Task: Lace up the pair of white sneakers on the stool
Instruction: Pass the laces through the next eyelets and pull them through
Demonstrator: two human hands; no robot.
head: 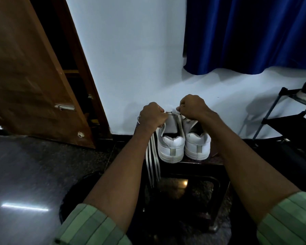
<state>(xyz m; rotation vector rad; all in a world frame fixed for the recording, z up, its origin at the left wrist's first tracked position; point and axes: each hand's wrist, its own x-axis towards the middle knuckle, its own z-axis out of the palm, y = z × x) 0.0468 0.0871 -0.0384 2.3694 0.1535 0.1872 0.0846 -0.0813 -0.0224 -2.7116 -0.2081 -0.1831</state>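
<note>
Two white sneakers stand side by side on a dark stool, heels toward me: the left sneaker and the right sneaker. My left hand grips a bundle of white laces whose loose ends hang down past the stool's front edge. My right hand pinches a short lace end above the left sneaker's tongue. A short stretch of lace runs between both hands over the shoe's front. The eyelets are hidden behind my hands.
A white wall rises just behind the stool. An open wooden door stands at the left, a blue curtain hangs at the upper right, and a black shoe rack is at the right. Dark polished floor lies to the left.
</note>
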